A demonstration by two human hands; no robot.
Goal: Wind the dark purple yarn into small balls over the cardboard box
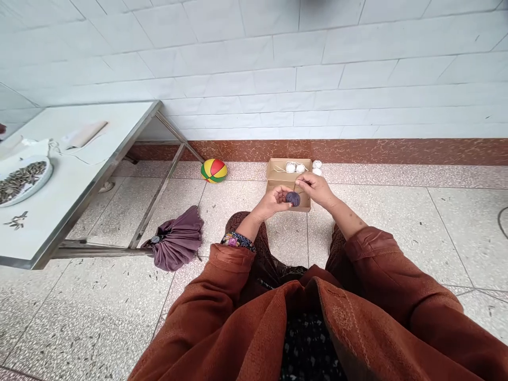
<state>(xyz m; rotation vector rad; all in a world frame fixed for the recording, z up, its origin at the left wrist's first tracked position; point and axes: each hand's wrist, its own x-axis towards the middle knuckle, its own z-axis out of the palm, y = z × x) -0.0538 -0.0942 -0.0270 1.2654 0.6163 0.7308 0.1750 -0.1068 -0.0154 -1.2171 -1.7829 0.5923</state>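
Note:
My left hand (277, 201) is closed around a small dark purple ball of yarn (292, 199), held above a cardboard box on the floor. Up and to the right of the ball, my right hand (316, 189) pinches with thumb and forefinger at a thin dark strand that seems to run down toward the ball. Below both hands lies the open cardboard box (273, 172), partly covered by them. White yarn balls (291, 167) with loose thread rest in its far part.
More white balls (317, 168) sit beside the box by the wall. To the left are a striped ball (214, 170), a folded purple umbrella (180, 241) and a metal-edged table (79, 177) bearing a white dish (46, 177) of dark dried pieces and a cloth (88, 134).

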